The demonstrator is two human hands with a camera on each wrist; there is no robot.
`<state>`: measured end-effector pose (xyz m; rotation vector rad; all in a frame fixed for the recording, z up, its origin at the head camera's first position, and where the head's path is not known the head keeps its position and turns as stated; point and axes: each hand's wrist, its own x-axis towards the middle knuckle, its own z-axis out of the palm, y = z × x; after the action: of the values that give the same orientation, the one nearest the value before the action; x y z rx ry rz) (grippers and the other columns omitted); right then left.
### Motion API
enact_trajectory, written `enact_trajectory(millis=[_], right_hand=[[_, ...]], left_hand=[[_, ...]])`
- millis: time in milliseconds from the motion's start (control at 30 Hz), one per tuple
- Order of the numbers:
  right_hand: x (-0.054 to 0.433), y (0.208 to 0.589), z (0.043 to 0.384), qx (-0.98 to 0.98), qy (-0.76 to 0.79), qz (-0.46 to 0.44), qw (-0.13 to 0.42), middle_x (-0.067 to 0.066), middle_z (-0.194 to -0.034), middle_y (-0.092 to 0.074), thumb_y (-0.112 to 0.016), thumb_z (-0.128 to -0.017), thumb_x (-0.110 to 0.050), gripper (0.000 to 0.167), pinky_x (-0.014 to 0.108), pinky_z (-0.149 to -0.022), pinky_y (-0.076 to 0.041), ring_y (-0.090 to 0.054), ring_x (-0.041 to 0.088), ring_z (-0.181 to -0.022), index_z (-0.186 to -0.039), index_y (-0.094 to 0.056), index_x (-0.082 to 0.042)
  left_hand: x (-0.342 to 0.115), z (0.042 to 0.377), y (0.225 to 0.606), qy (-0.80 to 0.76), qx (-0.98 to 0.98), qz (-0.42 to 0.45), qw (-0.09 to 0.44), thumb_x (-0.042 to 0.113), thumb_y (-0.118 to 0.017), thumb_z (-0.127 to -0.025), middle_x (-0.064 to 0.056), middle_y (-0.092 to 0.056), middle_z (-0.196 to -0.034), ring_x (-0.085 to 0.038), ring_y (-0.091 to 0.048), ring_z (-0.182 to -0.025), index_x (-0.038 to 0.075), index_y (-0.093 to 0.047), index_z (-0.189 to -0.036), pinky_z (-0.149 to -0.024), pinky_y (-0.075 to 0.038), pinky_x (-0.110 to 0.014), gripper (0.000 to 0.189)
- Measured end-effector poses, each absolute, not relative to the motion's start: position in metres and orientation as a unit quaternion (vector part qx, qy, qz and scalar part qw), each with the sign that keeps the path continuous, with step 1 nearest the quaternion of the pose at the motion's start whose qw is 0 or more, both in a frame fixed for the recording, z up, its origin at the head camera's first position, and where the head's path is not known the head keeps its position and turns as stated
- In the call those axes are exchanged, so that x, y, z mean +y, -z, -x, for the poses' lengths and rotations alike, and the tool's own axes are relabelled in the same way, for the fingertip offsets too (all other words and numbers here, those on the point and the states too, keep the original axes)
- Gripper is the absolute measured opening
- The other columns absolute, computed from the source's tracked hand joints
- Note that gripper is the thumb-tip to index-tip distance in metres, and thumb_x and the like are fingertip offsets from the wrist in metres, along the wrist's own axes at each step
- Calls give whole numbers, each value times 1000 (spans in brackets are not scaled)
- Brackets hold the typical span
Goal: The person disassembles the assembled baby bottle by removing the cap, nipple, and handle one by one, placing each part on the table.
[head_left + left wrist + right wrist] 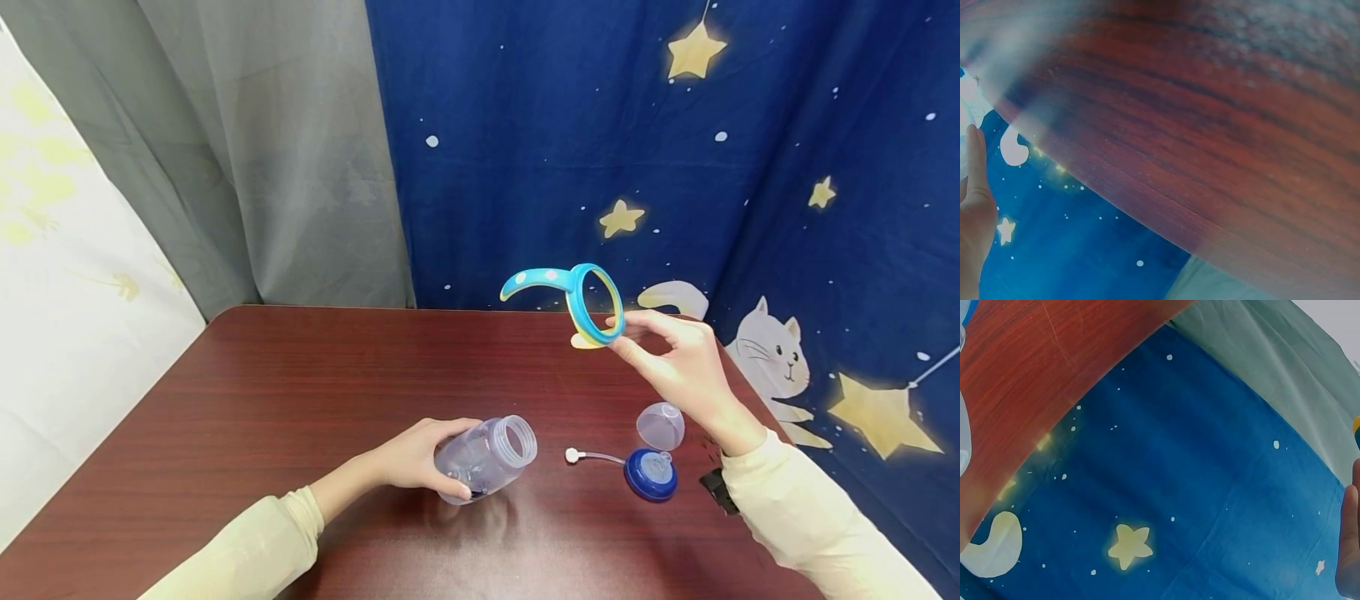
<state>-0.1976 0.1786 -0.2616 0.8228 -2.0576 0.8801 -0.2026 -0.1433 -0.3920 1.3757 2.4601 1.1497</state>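
In the head view my left hand grips a clear bottle round its body. The bottle is tilted, its threaded open mouth facing up and to the right, low over the table. My right hand pinches a blue and yellow ring with curved handles by its lower right edge, held up above the far part of the table. One handle, blue with white dots, points left. At the left wrist view's edge, part of my left hand shows; the right wrist view catches only a strip of my right hand.
On the dark red table, a blue bottle cap lies right of the bottle, with a thin straw ending in a white weight. A clear dome cover stands just behind it. Near the right sleeve lies a small black item.
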Motion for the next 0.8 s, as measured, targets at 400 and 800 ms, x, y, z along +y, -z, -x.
enact_trajectory(millis=[400, 800], right_hand=[[180, 263, 203, -811, -348, -303, 361, -3, -76, -66, -75, -67, -5, 27, 16, -61, -42, -58, 3, -75, -93, -68, -7], [182, 266, 209, -815, -353, -293, 354, -2, -76, -65, -74, -70, -7, 24, 16, -59, -44, -58, 1, -70, -92, -67, -7]], left_hand=[[-142, 203, 393, -382, 801, -458, 49, 45, -74, -64, 11, -57, -100, -5, -54, -82, 20, -46, -124, -69, -45, -23, 71], [-142, 202, 393, -382, 802, -456, 53, 45, -74, -64, 11, -57, -99, -5, -54, -82, 20, -46, -124, -69, -45, -23, 70]])
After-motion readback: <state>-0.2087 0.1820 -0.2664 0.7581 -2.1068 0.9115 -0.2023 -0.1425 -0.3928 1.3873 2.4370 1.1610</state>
